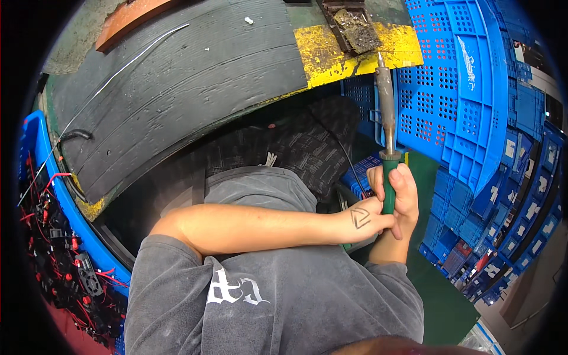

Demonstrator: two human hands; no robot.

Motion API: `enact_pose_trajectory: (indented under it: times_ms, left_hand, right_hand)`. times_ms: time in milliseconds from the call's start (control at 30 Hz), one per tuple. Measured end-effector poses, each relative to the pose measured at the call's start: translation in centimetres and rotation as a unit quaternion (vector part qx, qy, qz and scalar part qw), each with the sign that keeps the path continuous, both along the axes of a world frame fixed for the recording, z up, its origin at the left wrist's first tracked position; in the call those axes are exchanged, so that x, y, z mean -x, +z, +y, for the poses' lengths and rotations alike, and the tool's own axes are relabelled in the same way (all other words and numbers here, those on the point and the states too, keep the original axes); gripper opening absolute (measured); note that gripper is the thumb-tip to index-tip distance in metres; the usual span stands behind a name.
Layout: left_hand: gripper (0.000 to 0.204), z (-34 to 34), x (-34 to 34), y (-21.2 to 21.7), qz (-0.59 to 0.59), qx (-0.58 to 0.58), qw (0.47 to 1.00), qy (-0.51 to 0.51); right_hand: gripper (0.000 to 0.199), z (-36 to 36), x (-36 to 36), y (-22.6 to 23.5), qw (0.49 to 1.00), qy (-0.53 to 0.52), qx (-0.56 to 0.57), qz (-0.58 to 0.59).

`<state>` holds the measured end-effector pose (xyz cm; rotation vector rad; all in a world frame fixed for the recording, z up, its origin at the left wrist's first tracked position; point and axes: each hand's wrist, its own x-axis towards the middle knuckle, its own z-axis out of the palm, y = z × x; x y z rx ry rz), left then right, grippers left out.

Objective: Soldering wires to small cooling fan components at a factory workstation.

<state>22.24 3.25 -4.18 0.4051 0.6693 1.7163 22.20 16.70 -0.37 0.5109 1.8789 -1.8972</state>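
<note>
A soldering iron (387,109) with a green handle and a long metal barrel stands nearly upright in the head view, its tip pointing away from me. My left forearm crosses my body, and my left hand (364,222) is closed around the lower handle. On the handle's right side, my right hand (407,195) grips it too, thumb along the green part. The iron's tip reaches the near edge of a grimy block (360,32) in a rusty metal holder; whether they touch I cannot tell.
A dark workbench (195,83) with a yellow worn edge (319,56) lies ahead. Across its left side runs a thin silvery wire (136,59). A blue perforated crate (438,89) stands right; a blue bin (109,260) of black parts with red wires sits left.
</note>
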Motion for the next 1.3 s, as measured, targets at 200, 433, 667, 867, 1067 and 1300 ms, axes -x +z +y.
enact_pose_trajectory:
  times_ms: [200, 433, 667, 867, 1067, 1300]
  left_hand:
    - [0.025, -2.4, 0.4, 2.2, 0.019, 0.014, 0.998, 0.056]
    - [0.020, -4.1, 1.2, 1.9, -0.038, 0.079, 0.995, 0.055]
    - [0.021, -5.4, 1.2, 2.5, 0.076, 0.105, 0.990, 0.046]
    - [0.025, -6.4, 1.0, 3.1, 0.186, 0.137, 0.969, 0.087]
    - [0.030, -8.8, 1.7, 4.1, 0.148, 0.132, 0.968, 0.155]
    - [0.039, -12.8, 4.1, 5.2, 0.360, 0.057, 0.889, 0.279]
  right_hand:
    - [0.069, -1.2, -0.8, -0.2, 0.991, -0.042, -0.085, 0.093]
    - [0.032, -1.7, 0.3, -1.5, 0.798, -0.014, -0.394, 0.455]
    - [0.024, -2.6, -0.3, -1.1, 0.683, 0.075, -0.493, 0.534]
    - [0.034, -5.1, -0.3, -1.6, 0.627, 0.013, -0.556, 0.546]
    - [0.028, -5.9, 3.1, -2.1, 0.565, 0.025, -0.504, 0.653]
    - [0.032, -11.8, 9.0, -4.0, 0.763, -0.174, -0.110, 0.613]
